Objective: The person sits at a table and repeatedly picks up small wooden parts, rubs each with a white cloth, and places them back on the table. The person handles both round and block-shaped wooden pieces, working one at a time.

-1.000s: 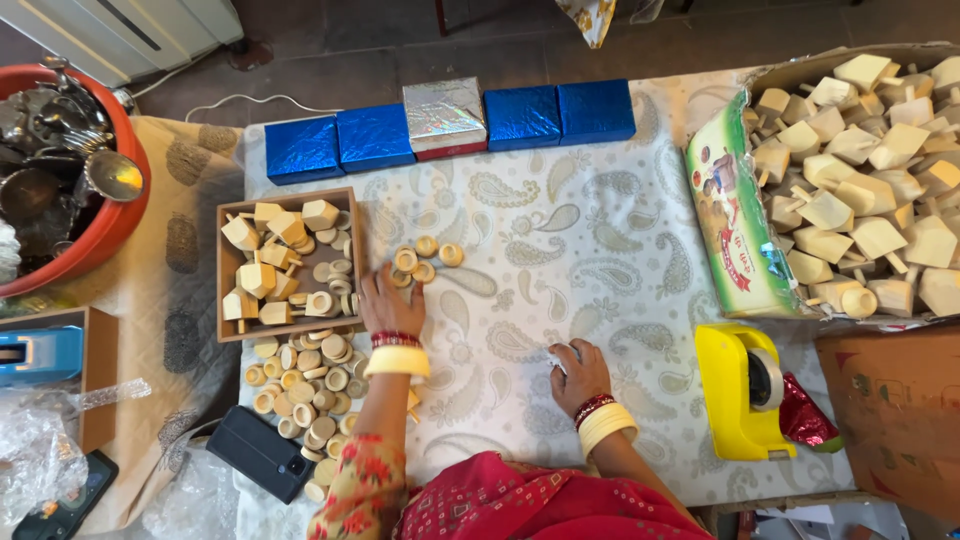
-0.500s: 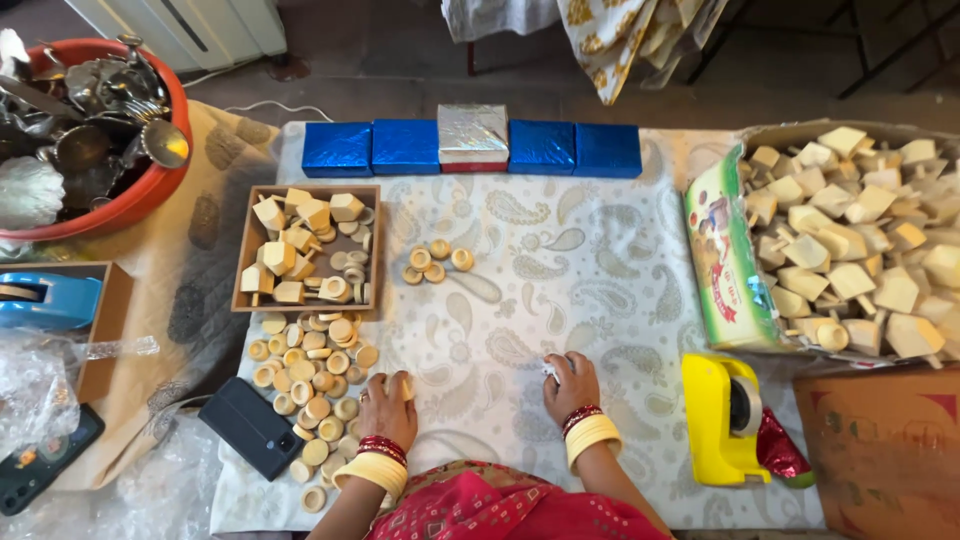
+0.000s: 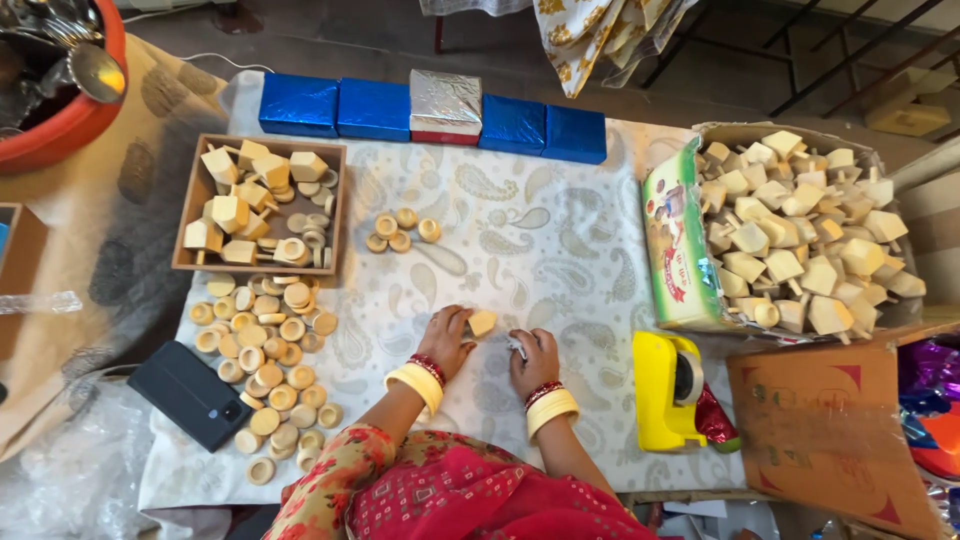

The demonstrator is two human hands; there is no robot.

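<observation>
My left hand (image 3: pixel 447 338) holds a small round wooden disc (image 3: pixel 482 323) at its fingertips, just above the patterned cloth (image 3: pixel 540 250). Close beside it, my right hand (image 3: pixel 535 358) pinches a small pale scrap (image 3: pixel 517 346); I cannot tell what it is. Both wrists carry yellow and red bangles. A heap of several wooden rings (image 3: pixel 265 350) lies to the left of my left hand. A few more rings (image 3: pixel 400 230) sit farther up the cloth.
A wooden tray (image 3: pixel 190 215) of wooden blocks and rings stands at the left. At the right a cardboard box (image 3: pixel 675 250) holds several wooden pieces. A yellow tape dispenser (image 3: pixel 665 390), a dark phone (image 3: pixel 190 395), blue and silver wrapped boxes (image 3: pixel 375 108) and an orange tub (image 3: pixel 70 125) surround the cloth.
The view has shifted. My left hand moved right from beside the ring heap to the middle, now holding a wooden disc. My right hand stays near the middle.
</observation>
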